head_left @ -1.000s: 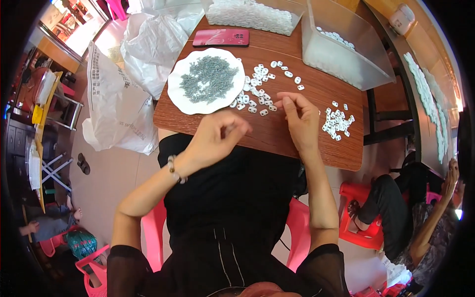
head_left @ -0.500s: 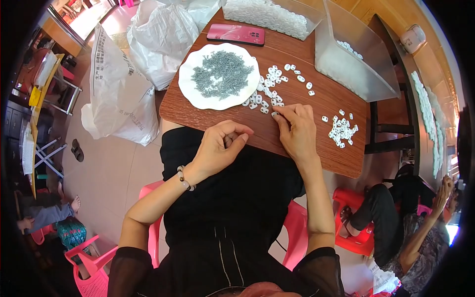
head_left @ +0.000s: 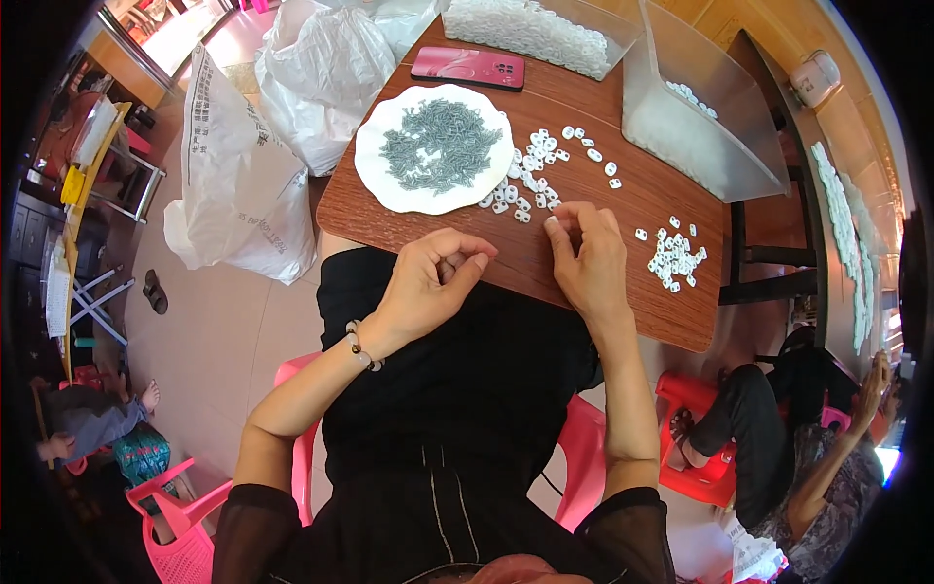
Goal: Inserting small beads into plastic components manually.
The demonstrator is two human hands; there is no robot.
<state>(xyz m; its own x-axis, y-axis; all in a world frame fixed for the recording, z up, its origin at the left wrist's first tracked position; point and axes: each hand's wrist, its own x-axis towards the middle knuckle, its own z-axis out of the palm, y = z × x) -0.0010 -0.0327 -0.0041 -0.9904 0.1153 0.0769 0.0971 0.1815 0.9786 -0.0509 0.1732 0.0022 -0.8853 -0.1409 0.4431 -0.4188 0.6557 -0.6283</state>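
My left hand (head_left: 433,279) is over the near table edge, thumb and forefinger tips pressed together. Whatever they may pinch is too small to make out. Further right, my right hand (head_left: 591,255) is bent over the table with fingers curled and the thumb close to the forefinger; I cannot make out what is between them. Just beyond its fingertips lies a loose pile of small white two-holed plastic pieces (head_left: 530,175). Left of that pile, a white scalloped plate (head_left: 375,185) carries many small grey-green metal-looking pins (head_left: 440,146). Another heap of white pieces (head_left: 675,257) lies right of my right hand.
A pink phone (head_left: 467,68) lies behind the plate. Clear plastic bins (head_left: 705,146) with white pieces line the far side of the brown table (head_left: 671,316). White sacks (head_left: 243,175) stand on the floor at left. Another person (head_left: 827,477) sits at right.
My right hand has drawn slightly right, away from the near edge of the white pile. My left hand keeps its pinch, nearly in place. The view has shifted slightly.
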